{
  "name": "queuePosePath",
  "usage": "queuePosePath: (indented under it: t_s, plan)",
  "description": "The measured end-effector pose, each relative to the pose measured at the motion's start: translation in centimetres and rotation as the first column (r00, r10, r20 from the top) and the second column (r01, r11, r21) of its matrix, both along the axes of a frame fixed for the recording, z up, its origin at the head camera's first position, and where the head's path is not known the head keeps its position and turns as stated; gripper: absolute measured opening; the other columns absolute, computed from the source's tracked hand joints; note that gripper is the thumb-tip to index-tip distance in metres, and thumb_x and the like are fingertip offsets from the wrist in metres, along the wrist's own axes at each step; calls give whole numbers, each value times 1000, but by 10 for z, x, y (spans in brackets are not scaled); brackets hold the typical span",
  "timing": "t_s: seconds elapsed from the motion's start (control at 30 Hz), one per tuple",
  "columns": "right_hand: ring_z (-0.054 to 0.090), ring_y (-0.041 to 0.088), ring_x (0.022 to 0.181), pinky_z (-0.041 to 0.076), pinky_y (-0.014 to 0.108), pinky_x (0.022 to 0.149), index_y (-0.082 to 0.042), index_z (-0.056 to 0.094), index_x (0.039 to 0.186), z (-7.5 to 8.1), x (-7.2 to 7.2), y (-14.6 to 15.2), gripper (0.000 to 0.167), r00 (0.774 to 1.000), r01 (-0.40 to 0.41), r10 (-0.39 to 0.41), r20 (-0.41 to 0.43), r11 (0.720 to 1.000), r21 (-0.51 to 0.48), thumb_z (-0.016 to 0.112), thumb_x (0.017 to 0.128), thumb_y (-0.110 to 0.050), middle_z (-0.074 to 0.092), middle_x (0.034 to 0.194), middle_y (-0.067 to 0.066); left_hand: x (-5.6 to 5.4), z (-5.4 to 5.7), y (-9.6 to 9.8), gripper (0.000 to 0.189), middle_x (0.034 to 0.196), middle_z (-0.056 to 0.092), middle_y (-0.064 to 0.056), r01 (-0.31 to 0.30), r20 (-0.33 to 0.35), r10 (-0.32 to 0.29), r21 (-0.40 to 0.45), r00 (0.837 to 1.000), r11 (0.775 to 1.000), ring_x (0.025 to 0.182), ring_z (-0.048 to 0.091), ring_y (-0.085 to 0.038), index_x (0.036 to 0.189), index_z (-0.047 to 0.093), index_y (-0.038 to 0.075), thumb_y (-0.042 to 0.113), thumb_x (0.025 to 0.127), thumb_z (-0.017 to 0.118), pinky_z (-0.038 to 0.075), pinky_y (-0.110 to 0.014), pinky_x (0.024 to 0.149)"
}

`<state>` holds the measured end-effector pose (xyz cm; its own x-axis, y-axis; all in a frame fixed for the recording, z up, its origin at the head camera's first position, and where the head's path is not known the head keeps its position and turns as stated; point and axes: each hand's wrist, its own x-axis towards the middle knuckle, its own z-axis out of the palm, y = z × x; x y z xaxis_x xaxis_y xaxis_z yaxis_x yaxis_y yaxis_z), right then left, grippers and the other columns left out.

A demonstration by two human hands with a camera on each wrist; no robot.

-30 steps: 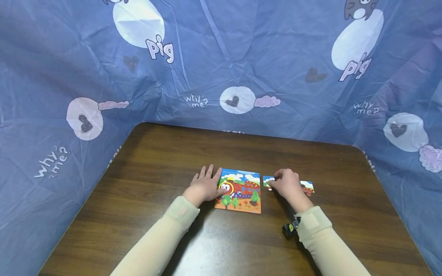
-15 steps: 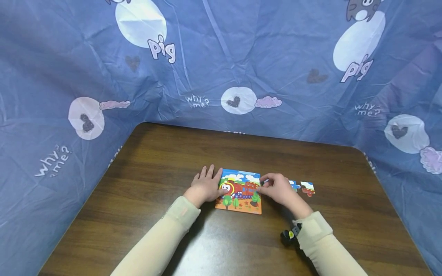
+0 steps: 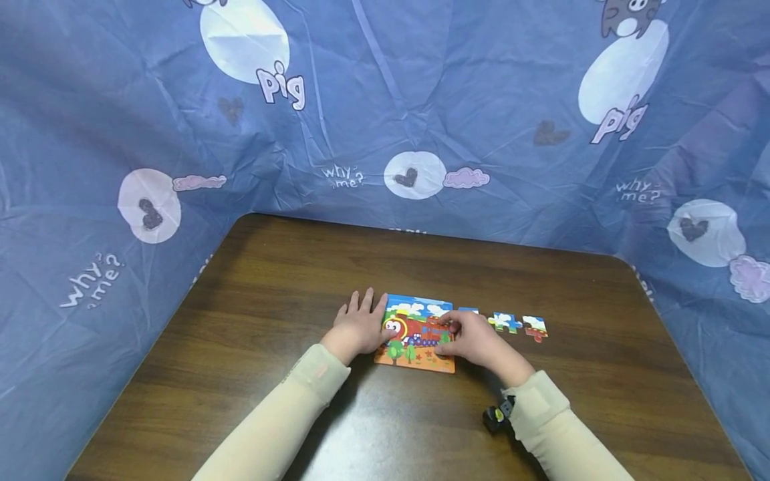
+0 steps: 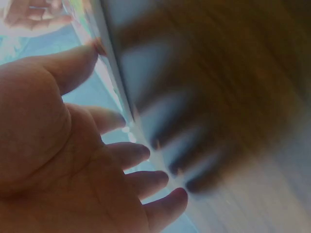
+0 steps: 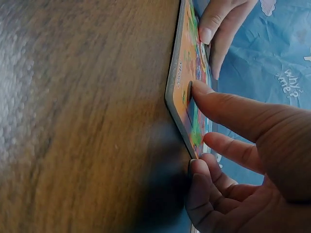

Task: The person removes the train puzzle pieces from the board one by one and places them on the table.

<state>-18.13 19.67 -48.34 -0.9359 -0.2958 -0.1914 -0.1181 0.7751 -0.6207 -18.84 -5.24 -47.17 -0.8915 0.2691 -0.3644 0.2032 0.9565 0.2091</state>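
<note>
A square jigsaw puzzle (image 3: 415, 310) printed with a red cartoon train lies flat mid-table. My left hand (image 3: 356, 332) is spread at its left side, the thumb reaching onto the picture. In the left wrist view the left hand's thumb (image 4: 80, 68) meets the edge of the puzzle, and the other fingers are spread apart. My right hand (image 3: 475, 339) is over the puzzle's right side. Its thumb (image 5: 218, 102) and index finger (image 5: 231, 148) rest on the picture with their tips apart, a green tree (image 5: 196, 127) between them. The remaining fingers curl beside the puzzle's edge.
Three loose puzzle pieces lie in a row right of the puzzle: one piece (image 3: 468, 309) partly behind my right hand, a blue and green piece (image 3: 504, 322) and a piece with red (image 3: 535, 326). A blue printed cloth (image 3: 511, 220) hangs behind the wooden table (image 3: 289, 267).
My right hand has moved left from the leftmost loose piece onto the puzzle's right side, uncovering the loose pieces. The left hand stays in place.
</note>
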Motion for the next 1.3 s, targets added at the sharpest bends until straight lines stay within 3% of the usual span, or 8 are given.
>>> queuePosePath:
  t_s: [0.27, 0.43, 0.77, 1.3]
  plan:
    - [52, 19, 77, 45, 35, 67, -8, 71, 121, 2, -1, -2, 52, 1000, 7, -7, -4, 1000, 19, 92, 78, -28, 58, 90, 2, 14, 5, 20, 79, 170, 10, -7, 103, -61, -107, -65, 992, 993, 153, 5, -37, 165, 18, 22, 62, 102, 44, 19, -54, 118]
    - [50, 19, 76, 42, 35, 65, -5, 68, 117, 3, -2, -3, 54, 1000, 22, -21, -9, 999, 30, 93, 76, -27, 56, 88, 4, 22, 4, 35, 81, 169, 15, -3, 147, -62, -153, -92, 986, 985, 153, 9, -35, 165, 22, 23, 65, 100, 46, 21, -53, 117]
    - [47, 21, 75, 38, 35, 64, -5, 66, 109, 6, -2, -2, 52, 999, 39, -39, 7, 998, 44, 95, 74, -30, 54, 86, 6, 26, 4, 46, 81, 168, 19, -6, 139, -58, -146, -103, 988, 985, 151, 14, -39, 164, 26, 22, 66, 99, 48, 30, -50, 114]
    - [47, 21, 75, 39, 35, 64, -7, 63, 108, 5, -5, -1, 52, 999, 32, -33, 19, 998, 47, 95, 73, -29, 53, 86, 6, 24, -1, 50, 84, 169, 16, -3, 119, -49, -127, -140, 991, 983, 152, 12, -38, 164, 23, 25, 70, 98, 45, 30, -51, 114]
